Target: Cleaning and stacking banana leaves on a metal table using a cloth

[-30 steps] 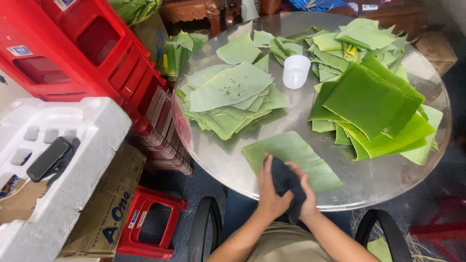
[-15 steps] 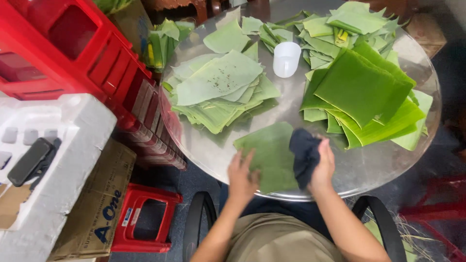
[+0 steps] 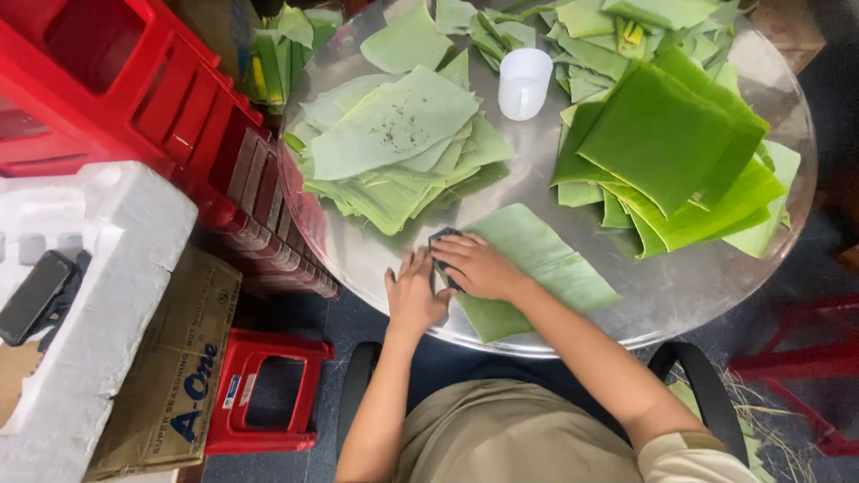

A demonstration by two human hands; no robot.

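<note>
A single green leaf piece (image 3: 537, 268) lies flat at the near edge of the round metal table (image 3: 358, 259). My right hand (image 3: 479, 266) presses a dark cloth (image 3: 440, 241) onto the leaf's left end. My left hand (image 3: 413, 295) lies flat with fingers spread on the leaf's left edge, right beside the cloth. A stack of pale green leaf pieces (image 3: 394, 148) lies beyond my hands to the left. A stack of brighter green leaves (image 3: 667, 152) lies to the right.
A white plastic cup (image 3: 523, 82) stands between the two stacks. More leaf scraps (image 3: 501, 27) cover the far side. Red plastic crates (image 3: 134, 98) stand left of the table, with a white foam box (image 3: 107, 295), a cardboard box (image 3: 179, 358) and a red stool (image 3: 268, 394) below.
My right hand has swept the cloth from the leaf's right side across to its left end. My left hand has stayed at the leaf's left edge.
</note>
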